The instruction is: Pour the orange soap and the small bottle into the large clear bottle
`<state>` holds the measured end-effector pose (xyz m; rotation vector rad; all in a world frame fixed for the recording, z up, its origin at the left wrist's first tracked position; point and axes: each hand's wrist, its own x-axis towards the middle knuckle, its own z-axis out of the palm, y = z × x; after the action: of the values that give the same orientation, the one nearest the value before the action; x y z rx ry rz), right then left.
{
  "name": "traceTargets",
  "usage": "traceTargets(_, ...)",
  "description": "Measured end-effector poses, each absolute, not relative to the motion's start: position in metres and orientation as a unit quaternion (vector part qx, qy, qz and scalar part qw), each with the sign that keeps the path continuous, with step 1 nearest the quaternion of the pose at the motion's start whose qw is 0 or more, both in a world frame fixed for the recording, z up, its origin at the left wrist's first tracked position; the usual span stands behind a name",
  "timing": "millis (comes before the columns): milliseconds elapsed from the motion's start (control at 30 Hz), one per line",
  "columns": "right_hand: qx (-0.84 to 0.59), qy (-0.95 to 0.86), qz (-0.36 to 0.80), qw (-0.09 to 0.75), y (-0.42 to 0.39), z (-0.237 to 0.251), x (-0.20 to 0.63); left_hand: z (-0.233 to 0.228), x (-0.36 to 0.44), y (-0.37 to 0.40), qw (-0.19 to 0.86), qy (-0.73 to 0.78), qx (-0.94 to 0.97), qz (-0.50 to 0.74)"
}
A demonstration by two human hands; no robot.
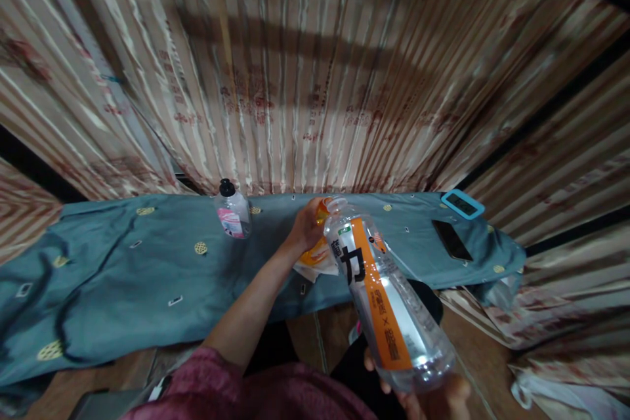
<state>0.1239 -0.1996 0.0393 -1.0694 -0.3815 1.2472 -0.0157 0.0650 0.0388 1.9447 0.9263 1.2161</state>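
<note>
Gripping a clear plastic bottle with orange-and-white label (386,292) by its base, my right hand (433,397); left hand (308,226) closed on an orange cap (322,210) at its neck.

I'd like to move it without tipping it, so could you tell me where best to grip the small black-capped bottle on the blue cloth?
Probably around the small bottle body below the black cap, from the near side: it stands upright, apart from other things.

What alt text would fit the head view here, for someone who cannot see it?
The right hand holds a clear bottle with an orange label by its base, tilted over a teal-covered table. The left hand rests on an orange and white item. A small bottle, a phone and striped curtains lie beyond.
</note>
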Motion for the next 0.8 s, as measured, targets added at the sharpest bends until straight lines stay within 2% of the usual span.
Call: traceTargets(800,-0.384,-0.115,0.597,0.695,-0.185,0.047,0.105,0.037,-0.015,0.068,0.333,0.35,0.732,0.48)
